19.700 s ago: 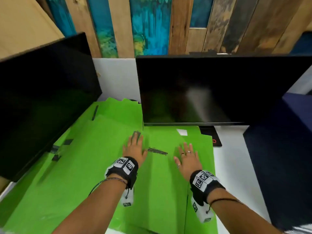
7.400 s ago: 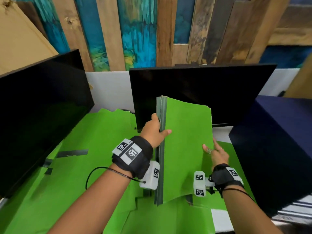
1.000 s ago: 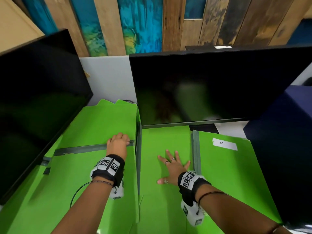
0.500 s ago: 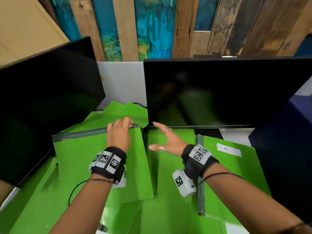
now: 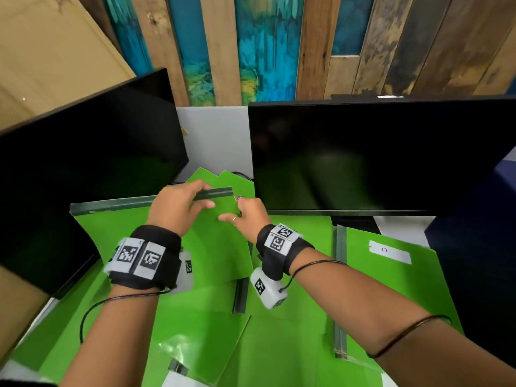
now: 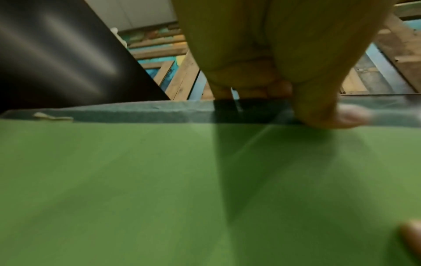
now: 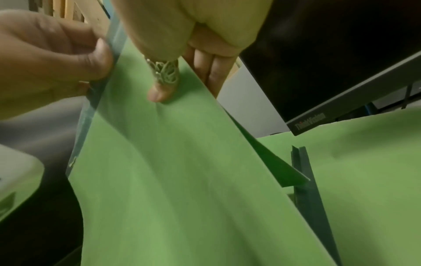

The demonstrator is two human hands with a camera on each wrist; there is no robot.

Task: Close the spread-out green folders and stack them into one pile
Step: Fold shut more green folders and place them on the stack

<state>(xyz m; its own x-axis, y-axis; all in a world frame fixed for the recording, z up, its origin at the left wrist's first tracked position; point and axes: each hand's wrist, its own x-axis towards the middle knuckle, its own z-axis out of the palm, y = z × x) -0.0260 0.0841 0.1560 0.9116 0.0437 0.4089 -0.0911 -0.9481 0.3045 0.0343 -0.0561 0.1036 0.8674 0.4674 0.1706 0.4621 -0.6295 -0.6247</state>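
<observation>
Gripping folder (image 5: 212, 241) (both hands).

Green folders (image 5: 212, 247): matt smooth card, grey-green spine strips (image 5: 111, 203). Monitors (image 5: 363, 157): glossy black screens, matt plastic bezel. Wall planks (image 5: 312, 46): rough weathered wood, patchy paint. Wristbands (image 5: 156, 247): black cloth.

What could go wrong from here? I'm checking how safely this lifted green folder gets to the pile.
The lifted folder is held only along its top edge by the left hand and right hand, and it bows, so it may flop open. Its lower edge could drag the folders beneath. The right monitor stands close and could be bumped.
</observation>
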